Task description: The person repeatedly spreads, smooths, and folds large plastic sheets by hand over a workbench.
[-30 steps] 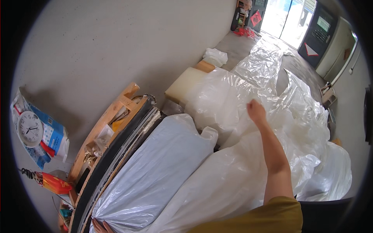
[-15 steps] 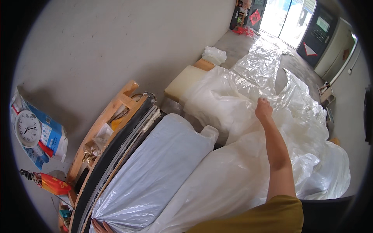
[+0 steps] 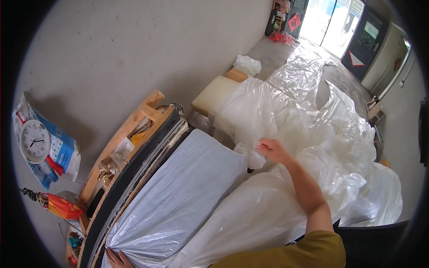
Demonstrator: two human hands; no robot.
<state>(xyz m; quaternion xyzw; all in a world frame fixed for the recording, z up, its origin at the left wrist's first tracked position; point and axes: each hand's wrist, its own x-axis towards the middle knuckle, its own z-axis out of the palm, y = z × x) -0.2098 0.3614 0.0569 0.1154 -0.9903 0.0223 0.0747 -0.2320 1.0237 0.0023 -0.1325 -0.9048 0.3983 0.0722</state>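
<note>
My right hand [image 3: 273,151] is closed on a bunch of translucent plastic film [image 3: 255,156], near the far right corner of a flat, pale bluish panel [image 3: 178,178] wrapped in plastic. At the near left corner of that panel, my left hand [image 3: 118,259] shows only in part at the lower edge. Its fingers lie stretched out against the wrapping, where creases fan out from them. Loose film [image 3: 241,210] spreads in big folds along the panel's right side and under my right forearm.
Left of the panel, a wooden frame [image 3: 120,143] and dark boards [image 3: 134,178] lean together. A cream foam block [image 3: 214,96] stands beyond. More film [image 3: 299,76] trails along the floor toward a bright doorway [image 3: 330,22]. A round clock [image 3: 35,141] hangs on the left.
My right hand has come nearer and to the left, from the far film to the panel's far corner. The film beneath my forearm has shifted. My left hand stays at the near corner.
</note>
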